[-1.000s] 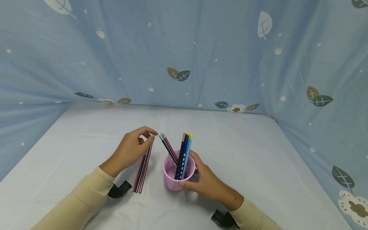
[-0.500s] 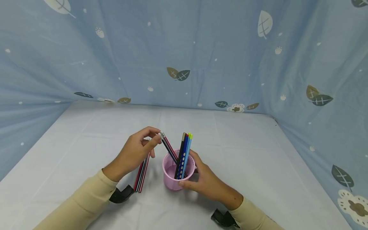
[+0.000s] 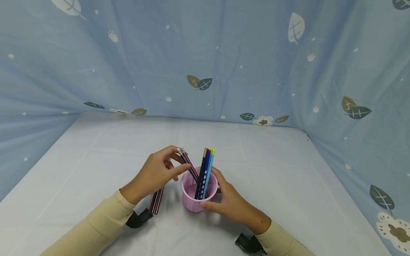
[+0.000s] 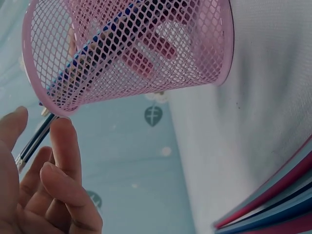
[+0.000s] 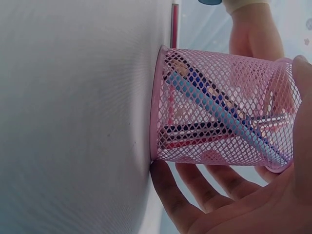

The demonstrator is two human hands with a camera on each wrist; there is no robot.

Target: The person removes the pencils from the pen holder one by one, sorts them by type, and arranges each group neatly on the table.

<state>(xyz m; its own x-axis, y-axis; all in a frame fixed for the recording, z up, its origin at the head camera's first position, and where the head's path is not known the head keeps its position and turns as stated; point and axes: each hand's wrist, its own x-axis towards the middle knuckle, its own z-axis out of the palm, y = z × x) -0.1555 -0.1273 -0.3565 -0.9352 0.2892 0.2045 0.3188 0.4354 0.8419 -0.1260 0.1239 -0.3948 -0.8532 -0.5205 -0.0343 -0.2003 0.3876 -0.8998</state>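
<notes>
A pink mesh pencil cup [image 3: 191,205] stands upright on the white-covered table. My right hand [image 3: 233,205] grips its right side, thumb at the near rim and fingers spread along the mesh wall [image 5: 209,105]. Inside, black, dark blue and light blue pencils [image 3: 205,174] lean together, while striped pencils with white-tipped ends [image 3: 189,163] tilt out to the left. My left hand [image 3: 155,174] is at those striped pencils, thumb in front and fingers behind. In the left wrist view, dark pencils [image 4: 35,143] pass through the gap between thumb and fingers.
Several striped red and black pencils [image 3: 157,202] lie on the table left of the cup, partly under my left hand and wrist. A blue leaf-patterned curtain [image 3: 256,71] hangs behind the table [image 3: 272,160] and along its sides.
My left hand has moved right and slightly nearer, from above the loose pencils to the striped pencils in the cup. My right hand and the cup have stayed put.
</notes>
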